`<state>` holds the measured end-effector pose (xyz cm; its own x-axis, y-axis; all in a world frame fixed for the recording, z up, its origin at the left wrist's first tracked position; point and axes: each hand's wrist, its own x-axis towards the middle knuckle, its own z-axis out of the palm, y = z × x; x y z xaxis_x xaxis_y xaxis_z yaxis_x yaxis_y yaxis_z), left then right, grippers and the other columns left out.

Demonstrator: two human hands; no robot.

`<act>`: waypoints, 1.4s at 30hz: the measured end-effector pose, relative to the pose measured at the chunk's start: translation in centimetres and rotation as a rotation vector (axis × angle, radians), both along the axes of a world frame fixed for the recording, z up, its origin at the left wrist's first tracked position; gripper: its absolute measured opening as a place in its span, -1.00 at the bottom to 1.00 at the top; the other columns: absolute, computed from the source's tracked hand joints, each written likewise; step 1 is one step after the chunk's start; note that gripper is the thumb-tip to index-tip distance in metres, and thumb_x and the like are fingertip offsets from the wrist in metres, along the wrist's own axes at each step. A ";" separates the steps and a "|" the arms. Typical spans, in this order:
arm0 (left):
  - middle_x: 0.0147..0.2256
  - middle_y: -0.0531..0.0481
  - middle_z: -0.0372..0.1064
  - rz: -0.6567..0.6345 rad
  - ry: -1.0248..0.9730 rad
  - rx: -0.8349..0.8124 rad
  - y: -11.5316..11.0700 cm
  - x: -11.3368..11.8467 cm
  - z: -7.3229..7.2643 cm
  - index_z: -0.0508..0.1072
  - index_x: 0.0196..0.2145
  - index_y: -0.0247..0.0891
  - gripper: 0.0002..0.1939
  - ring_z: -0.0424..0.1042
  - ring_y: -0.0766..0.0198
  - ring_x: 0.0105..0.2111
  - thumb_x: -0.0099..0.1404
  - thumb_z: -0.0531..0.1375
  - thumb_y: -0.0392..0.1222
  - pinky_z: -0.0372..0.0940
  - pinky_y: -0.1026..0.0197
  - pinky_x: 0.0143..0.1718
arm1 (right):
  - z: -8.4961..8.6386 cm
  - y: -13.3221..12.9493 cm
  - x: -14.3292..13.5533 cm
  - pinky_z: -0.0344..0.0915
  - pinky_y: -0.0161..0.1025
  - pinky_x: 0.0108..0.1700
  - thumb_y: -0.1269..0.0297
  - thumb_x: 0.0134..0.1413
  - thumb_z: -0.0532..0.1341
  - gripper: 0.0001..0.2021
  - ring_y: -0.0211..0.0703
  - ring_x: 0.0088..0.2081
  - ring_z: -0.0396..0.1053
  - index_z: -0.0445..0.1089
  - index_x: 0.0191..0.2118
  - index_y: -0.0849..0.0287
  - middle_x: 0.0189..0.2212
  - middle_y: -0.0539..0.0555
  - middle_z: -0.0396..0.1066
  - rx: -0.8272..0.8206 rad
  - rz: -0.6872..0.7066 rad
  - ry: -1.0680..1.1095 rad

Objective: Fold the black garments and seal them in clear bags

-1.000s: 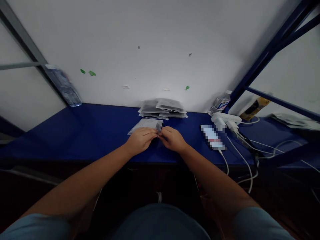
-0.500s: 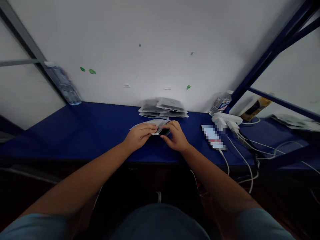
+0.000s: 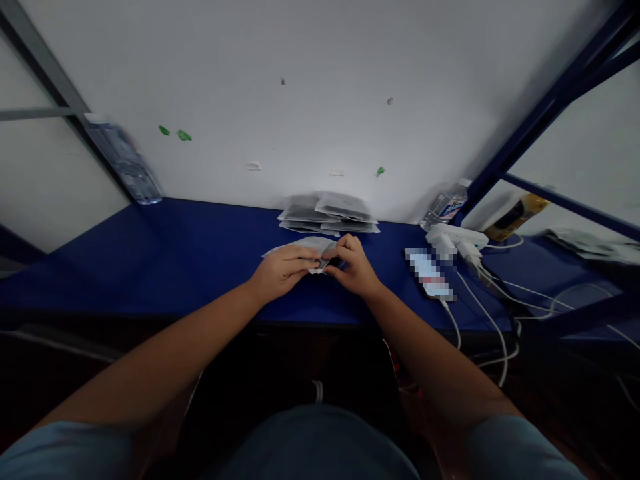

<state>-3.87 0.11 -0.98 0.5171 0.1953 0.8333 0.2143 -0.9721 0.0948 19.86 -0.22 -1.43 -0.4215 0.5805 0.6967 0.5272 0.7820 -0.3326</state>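
Observation:
Near the middle of the blue desk [image 3: 200, 280], my left hand [image 3: 283, 272] is closed on a flat, pale translucent packet [image 3: 313, 243]. My right hand [image 3: 353, 265] pinches the packet's right end between thumb and fingers. Something dark shows at that end, partly covered by the fingers, and I cannot make out what it is. Just behind my hands, similar flat packets [image 3: 305, 212] with dark contents lie in two overlapping piles against the wall.
A phone [image 3: 429, 273] on a charging cable lies to the right. Behind it stand a white power strip [image 3: 463, 235] with plugs and a small bottle [image 3: 447, 205]. A large clear bottle [image 3: 127, 163] leans at the left. Blue frame bars [image 3: 550, 110] rise on the right.
My right hand's fingers have shifted slightly and drawn closer around the packet's right end, so less of the dark part shows. The camera view has tilted a little.

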 end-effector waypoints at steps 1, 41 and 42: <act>-0.05 -0.12 0.58 -0.005 0.007 0.013 0.0 0.1 0.1 0.58 -0.04 -0.17 -0.77 0.57 0.18 -0.01 0.44 0.18 -0.33 0.50 0.03 0.01 | 0.0 0.0 -0.2 0.22 -0.03 -0.08 0.09 0.16 0.38 -0.82 -0.02 -0.18 0.26 0.51 -0.22 0.05 -0.29 0.07 0.29 -0.005 -0.005 0.003; -0.21 -0.09 0.59 -0.009 -0.086 -0.024 -0.9 0.0 0.6 0.55 -0.18 -0.22 -0.87 0.58 0.22 -0.15 0.41 0.20 -0.35 0.50 0.09 -0.09 | 0.1 -0.4 -0.4 0.14 -0.08 -0.17 0.26 0.42 0.07 -0.73 -0.06 -0.26 0.25 0.49 -0.28 0.09 -0.33 0.11 0.47 0.244 -0.074 -0.293; -0.21 -0.08 0.59 -0.012 -0.089 -0.026 -0.8 0.0 0.5 0.55 -0.18 -0.22 -0.87 0.58 0.22 -0.15 0.41 0.20 -0.35 0.50 0.09 -0.09 | 0.1 -0.3 -0.4 0.13 -0.08 -0.17 0.27 0.42 0.07 -0.73 -0.06 -0.26 0.25 0.48 -0.28 0.09 -0.34 0.10 0.46 0.241 -0.084 -0.301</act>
<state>-3.91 -0.70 -0.43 0.4433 0.2116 0.8710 0.1926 -0.9715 0.1380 19.45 -0.52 -1.34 -0.5860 0.4564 0.6695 0.6385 0.7688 0.0348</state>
